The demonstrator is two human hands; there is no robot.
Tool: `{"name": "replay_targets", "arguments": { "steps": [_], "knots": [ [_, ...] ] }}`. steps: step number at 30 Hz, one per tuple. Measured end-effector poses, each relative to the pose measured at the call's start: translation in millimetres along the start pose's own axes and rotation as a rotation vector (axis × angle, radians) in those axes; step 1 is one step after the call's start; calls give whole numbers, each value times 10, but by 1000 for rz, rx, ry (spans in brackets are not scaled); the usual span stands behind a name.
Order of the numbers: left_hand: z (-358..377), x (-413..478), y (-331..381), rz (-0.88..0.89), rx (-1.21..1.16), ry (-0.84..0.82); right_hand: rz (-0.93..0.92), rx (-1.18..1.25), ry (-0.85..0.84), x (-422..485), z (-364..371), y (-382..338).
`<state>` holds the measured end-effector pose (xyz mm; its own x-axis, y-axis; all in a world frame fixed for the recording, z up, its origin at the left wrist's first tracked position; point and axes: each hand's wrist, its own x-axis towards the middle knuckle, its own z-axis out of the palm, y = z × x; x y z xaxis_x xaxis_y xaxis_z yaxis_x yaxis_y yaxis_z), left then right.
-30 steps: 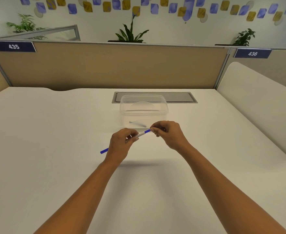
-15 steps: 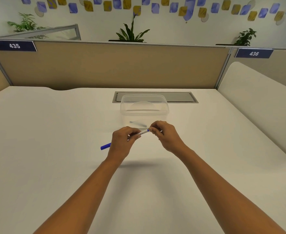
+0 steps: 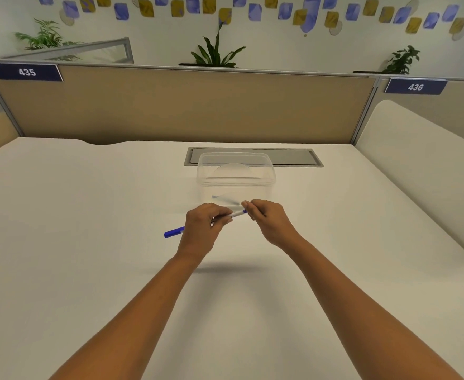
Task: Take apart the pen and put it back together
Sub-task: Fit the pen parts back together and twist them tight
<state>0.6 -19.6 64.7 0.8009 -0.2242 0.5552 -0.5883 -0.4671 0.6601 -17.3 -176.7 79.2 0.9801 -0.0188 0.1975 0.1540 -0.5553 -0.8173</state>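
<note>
Since a second ago our hands have drawn closer together along the pen [image 3: 233, 215], and less of its pale barrel and blue tip end shows between them; the whole grouping has also crept a little toward the clear plastic container [image 3: 236, 176] at the back. We hold the pen above the white desk [image 3: 88, 270], tilted so its blue capped end [image 3: 173, 232] sticks out low past the outer side of our left hand [image 3: 202, 229], while the other end rises toward our right hand [image 3: 266, 220].

Our left hand is curled closed around the middle of the barrel, the fingers wrapped over it. Our right fingertips [image 3: 245, 207] are pinched narrow on the tip end, where a short blue band sits next to white barrel.

As for progress, we judge that we are at or near the start of the dismantling, or possibly at the last joining step; one still frame does not let us tell twisting off from twisting on. No loose pen parts lie on the desk that we can see. Something pale and thin seems to lie inside the container, but through the plastic we cannot tell what it is. The pen looks whole from cap to tip, so if we are taking it apart, nearly everything is still ahead: the tip section, the refill, then the whole rebuild.
</note>
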Motion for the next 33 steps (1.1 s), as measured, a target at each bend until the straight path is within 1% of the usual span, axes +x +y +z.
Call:
{"name": "replay_targets", "arguments": {
  "steps": [4, 9, 13, 17, 20, 26, 33],
  "knots": [
    [-14, -7, -34, -6, -4, -20, 15, 57, 14, -2, 46, -10],
    [-61, 43, -65, -47, -35, -42, -79, 67, 5, -23, 58, -5],
    [-71, 30, -66, -102, -72, -71, -171, -19, -33, -41, 27, 52],
    [-59, 26, -58, -111, -82, -87, -283, -138, -54, -42, -23, 93],
    [-47, 26, -53, -118, -90, -79, -317, -171, -59, -38, -55, 92],
    [-38, 36, -47, -61, -76, -63, -260, -115, -101, -56, -71, 90],
    [-36, 33, -47, 19, -34, -30, -110, -23, -130, -50, -24, 90]
  ]
}}
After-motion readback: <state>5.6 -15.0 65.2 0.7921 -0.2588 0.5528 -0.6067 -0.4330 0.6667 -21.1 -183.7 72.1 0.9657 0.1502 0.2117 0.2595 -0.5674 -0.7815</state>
